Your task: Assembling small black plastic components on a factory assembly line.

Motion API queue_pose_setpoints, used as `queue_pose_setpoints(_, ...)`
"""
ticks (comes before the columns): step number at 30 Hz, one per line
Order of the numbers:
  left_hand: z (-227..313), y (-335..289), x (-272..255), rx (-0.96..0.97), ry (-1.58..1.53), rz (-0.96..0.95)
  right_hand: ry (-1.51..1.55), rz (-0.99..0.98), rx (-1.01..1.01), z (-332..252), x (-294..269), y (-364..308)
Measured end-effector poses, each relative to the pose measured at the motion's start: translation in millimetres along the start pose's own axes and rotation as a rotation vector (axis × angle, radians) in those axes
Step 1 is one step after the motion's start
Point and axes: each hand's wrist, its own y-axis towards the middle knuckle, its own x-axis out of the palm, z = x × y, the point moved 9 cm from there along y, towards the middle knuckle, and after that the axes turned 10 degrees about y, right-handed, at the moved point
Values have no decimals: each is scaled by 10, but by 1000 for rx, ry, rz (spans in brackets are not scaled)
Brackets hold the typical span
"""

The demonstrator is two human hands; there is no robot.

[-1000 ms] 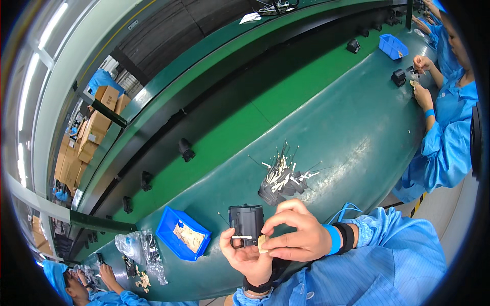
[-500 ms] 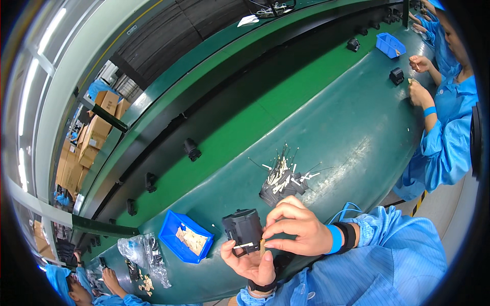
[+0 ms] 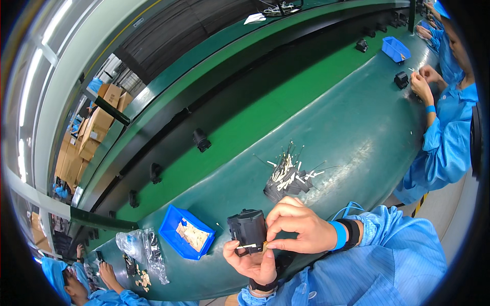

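Observation:
A black plastic housing (image 3: 248, 228), roughly cylindrical, is held upright in my left hand (image 3: 258, 264). Its fingers wrap the lower left side and the thumb comes up at the lower right. A short white stick (image 3: 248, 246) lies across the front of the housing near my left fingertips. My right hand (image 3: 301, 229) has thumb and forefinger pinched on a small tan piece (image 3: 265, 245) at the housing's lower right edge. The fingertips cover most of that piece. Just beyond my right hand lies a pile of black cables with white ends (image 3: 289, 178).
Left of the housing stands a blue bin (image 3: 173, 235) holding tan pieces. Clear plastic bags (image 3: 145, 252) lie farther left. Black housings (image 3: 201, 139) sit along the green belt (image 3: 245, 127). Co-workers work at right (image 3: 444, 117) and lower left (image 3: 71, 283), another blue bin (image 3: 395, 49) at far right.
My right fingertips have closed in against the housing's edge, and less of the tan piece shows. The whole view has shifted slightly. The right co-worker's hands have come together.

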Motion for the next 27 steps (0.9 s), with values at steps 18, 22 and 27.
queue_pose_setpoints(18, -35, -439, -911, -106, -103, 443, 418, 4, 122, 351, 966, 1006)
queue_pose_setpoints(22, -69, -502, -942, -204, -50, 408, 119, -119, 99, 825, 1646, 1168)
queue_pose_setpoints(27, 43, -441, -985, -212, -44, 473, 56, -180, 33, 819, 1556, 1153)
